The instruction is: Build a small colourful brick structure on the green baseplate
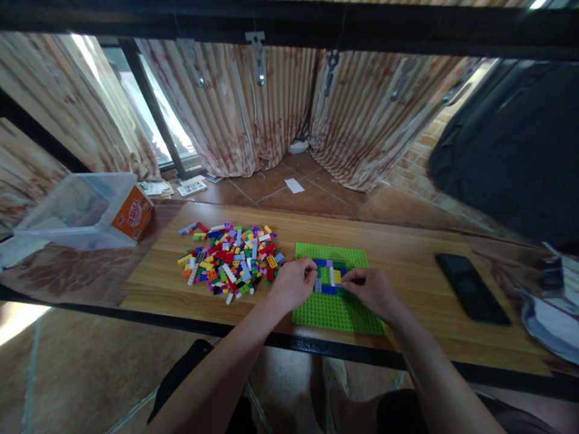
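Head view: both hands at work over a green baseplate [339, 314] lying flat on the wood-topped table [420, 259], near its front edge. A low brick assembly [328, 290] sits on the baseplate, in its upper part, between the two hands; blue bricks show along its far and near sides, grey-blue at left, a white strip and yellow bricks toward the right, a purple piece at the far side. Left hand [292, 286] at the assembly's left side, its fingers [309, 264] curled inward with only a narrow gap at the tips; cannot make out whether a brick is held there. Right hand [376, 292] at the right side, thumb and forefinger brought nearly together at the edge beside the yellow bricks; whether they grip a piece or merely touch the assembly is not resolvable. Left of the baseplate, apart from it: a spread heap of loose bricks [235, 259], mixed colours, some overlapping. Far right of the table: a dark phone-like slab [473, 288], lying flat. Left, beyond the wood top: a translucent plastic bin [76, 226] bearing an orange label [132, 213]. Behind the table, patterned curtains [226, 108] hang to a tiled floor [266, 188].
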{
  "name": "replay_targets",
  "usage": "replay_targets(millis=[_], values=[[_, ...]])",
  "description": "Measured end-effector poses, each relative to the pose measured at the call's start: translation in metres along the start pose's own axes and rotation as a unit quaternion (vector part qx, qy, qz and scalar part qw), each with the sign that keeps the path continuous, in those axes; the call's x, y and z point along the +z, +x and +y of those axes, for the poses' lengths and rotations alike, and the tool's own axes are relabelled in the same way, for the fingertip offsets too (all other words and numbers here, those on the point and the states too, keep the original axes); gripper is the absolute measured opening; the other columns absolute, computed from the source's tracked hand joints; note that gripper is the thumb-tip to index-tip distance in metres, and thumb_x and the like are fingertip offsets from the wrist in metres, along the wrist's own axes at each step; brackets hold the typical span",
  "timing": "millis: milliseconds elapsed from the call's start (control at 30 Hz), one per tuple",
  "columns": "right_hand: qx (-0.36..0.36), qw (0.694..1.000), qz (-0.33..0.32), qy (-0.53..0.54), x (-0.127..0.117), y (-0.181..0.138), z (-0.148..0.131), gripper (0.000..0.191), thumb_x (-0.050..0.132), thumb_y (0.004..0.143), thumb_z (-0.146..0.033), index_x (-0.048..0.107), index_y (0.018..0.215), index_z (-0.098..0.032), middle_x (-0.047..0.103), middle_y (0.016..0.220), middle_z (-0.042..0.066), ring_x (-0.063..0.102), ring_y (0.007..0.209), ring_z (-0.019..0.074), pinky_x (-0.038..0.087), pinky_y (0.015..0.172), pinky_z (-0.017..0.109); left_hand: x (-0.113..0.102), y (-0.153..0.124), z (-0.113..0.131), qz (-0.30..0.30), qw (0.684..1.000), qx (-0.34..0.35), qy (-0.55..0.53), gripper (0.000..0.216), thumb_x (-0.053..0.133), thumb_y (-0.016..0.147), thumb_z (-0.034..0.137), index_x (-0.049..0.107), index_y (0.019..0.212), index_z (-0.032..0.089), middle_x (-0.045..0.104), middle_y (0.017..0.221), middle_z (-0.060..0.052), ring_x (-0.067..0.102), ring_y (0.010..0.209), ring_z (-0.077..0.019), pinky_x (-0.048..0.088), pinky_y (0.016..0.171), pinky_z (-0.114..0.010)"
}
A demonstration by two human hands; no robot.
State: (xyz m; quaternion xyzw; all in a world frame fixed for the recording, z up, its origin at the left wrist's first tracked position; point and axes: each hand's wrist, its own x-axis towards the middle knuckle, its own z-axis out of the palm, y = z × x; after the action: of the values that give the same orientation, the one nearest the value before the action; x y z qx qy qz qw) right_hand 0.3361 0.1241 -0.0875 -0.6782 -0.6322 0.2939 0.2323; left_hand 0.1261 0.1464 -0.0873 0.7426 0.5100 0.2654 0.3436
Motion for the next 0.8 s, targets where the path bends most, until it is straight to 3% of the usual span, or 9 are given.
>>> replay_targets(millis=[367,467,567,700,800], values=[[-0.040,0.999,-0.017,0.003,0.001,0.008,0.017,0.020,0.065,0.068,-0.039,0.075,0.067,-0.022,0.074,0.068,0.004,0.067,0.063,0.0212,0.049,0.062,0.032,-0.004,-0.010,0.004,0.041,0.999,0.022,-0.025,0.019,0.052,0.085,0.016,0.070,0.092,0.016,0.069,0.077,-0.003,0.061,0.067,-0.0145,0.048,0.066,-0.026],[-0.029,0.999,-0.031,0.008,-0.004,0.011,0.021,0.021,0.068,0.066,-0.042,0.077,0.070,-0.022,0.075,0.070,0.004,0.068,0.064,0.0219,0.051,0.062,0.033,-0.024,-0.007,0.000,0.088,0.994,0.034,-0.050,0.018,0.051,0.086,0.016,0.069,0.089,0.016,0.068,0.076,-0.002,0.060,0.067,-0.0135,0.047,0.065,-0.024],[-0.014,0.999,0.000,0.044,-0.005,0.011,0.015,0.022,0.069,0.067,-0.042,0.076,0.072,-0.022,0.075,0.072,0.004,0.069,0.067,0.0223,0.052,0.064,0.033,-0.054,-0.001,-0.011,0.160,0.984,0.017,-0.074,0.017,0.052,0.086,0.016,0.068,0.087,0.016,0.067,0.073,-0.001,0.060,0.066,-0.0125,0.046,0.065,-0.023],[-0.044,0.991,0.050,0.113,0.010,0.007,-0.015,0.023,0.067,0.072,-0.043,0.074,0.076,-0.022,0.075,0.077,0.004,0.069,0.071,0.0212,0.053,0.065,0.032,-0.089,0.004,-0.029,0.262,0.959,-0.006,-0.108,0.015,0.053,0.086,0.017,0.068,0.083,0.016,0.068,0.076,-0.002,0.061,0.070,-0.0130,0.047,0.067,-0.023],[-0.100,0.990,0.043,0.094,0.032,-0.001,-0.044,0.019,0.063,0.078,-0.039,0.072,0.079,-0.023,0.072,0.079,0.003,0.066,0.071,0.0182,0.052,0.065,0.030,-0.102,0.003,-0.036,0.291,0.950,-0.022,-0.113,0.015,0.054,0.085,0.016,0.068,0.080,0.016,0.068,0.076,-0.002,0.061,0.071,-0.0133,0.047,0.067,-0.023]])
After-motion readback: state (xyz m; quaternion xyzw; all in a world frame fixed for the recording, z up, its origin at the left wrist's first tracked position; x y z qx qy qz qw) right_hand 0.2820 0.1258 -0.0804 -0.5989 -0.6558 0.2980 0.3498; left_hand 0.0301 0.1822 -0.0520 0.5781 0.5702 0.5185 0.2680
